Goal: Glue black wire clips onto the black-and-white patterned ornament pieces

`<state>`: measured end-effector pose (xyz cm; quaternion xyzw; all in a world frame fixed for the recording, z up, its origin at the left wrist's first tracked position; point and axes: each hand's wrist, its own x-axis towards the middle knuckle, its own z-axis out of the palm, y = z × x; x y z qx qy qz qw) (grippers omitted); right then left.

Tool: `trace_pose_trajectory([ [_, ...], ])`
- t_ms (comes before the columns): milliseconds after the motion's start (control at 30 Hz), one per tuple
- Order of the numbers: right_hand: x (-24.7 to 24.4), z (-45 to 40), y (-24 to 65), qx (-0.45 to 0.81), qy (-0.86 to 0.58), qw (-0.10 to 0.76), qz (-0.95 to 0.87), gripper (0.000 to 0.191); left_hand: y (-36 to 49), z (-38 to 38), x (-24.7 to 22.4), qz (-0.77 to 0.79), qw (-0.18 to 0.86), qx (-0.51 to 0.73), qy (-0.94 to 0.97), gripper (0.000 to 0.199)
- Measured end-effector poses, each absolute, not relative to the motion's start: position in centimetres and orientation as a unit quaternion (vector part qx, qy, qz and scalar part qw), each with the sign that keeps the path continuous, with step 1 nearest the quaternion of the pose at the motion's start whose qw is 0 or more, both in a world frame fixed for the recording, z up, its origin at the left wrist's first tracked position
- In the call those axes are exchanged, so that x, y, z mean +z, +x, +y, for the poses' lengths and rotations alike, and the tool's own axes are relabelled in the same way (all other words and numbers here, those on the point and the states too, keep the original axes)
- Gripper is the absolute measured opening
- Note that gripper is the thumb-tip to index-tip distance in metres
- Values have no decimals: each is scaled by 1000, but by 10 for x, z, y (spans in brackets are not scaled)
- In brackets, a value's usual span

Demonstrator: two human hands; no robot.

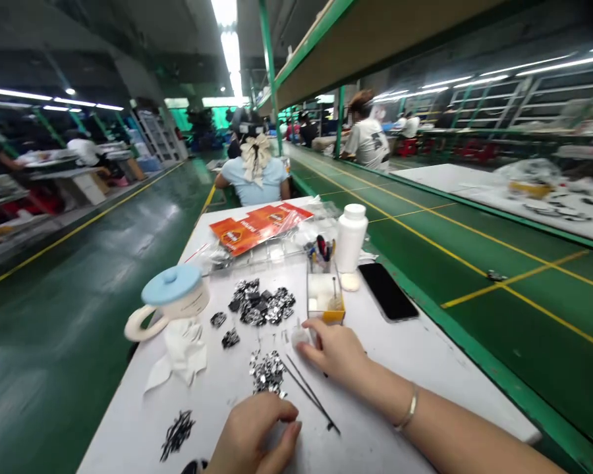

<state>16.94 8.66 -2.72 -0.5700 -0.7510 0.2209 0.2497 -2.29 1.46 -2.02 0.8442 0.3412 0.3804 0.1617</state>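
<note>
My right hand [333,352] rests on the white table [425,388], its fingertips at a small white lump [300,336]. Black tweezers [312,397] lie just below that hand. My left hand [254,434] sits at the near edge of view with curled fingers, and whatever they may hold is hidden. Just above it lies a pile of silver and black sequins [267,372]. A larger pile of dark, shiny pieces [264,304] lies farther out, and a bunch of thin black strips [178,434] lies to the left.
A blue-lidded mug [170,296], white cloth [182,349], transparent box [325,296], white bottle [350,237], phone [388,291] and orange packets [259,227] stand on the table. A co-worker in blue [252,181] sits beyond it, beside a green conveyor belt [425,263].
</note>
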Motion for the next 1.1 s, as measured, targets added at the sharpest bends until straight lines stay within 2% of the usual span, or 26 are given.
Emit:
trace_pose_trajectory([
  [133,-24,87,166,236,-557,305,-736,26,-26,17,-16,323,120,340,875,11],
  [267,-21,78,170,311,-500,362,-723,26,-28,19,-5,350,61,303,884,13],
  [367,-24,72,175,370,-454,389,-711,29,-32,31,5,456,41,209,864,15],
  [500,-30,68,180,413,-430,393,-700,32,-54,52,19,570,31,181,801,14],
  [633,-27,65,184,427,-415,392,-701,36,-87,61,29,694,12,209,689,20],
  [767,-16,62,180,435,-391,401,-705,34,-107,56,31,753,43,246,609,31],
  [967,13,63,149,493,-325,377,-714,27,-116,65,46,766,144,356,516,28],
  [1100,36,76,128,534,-272,374,-708,28,-101,74,73,702,221,453,504,21],
])
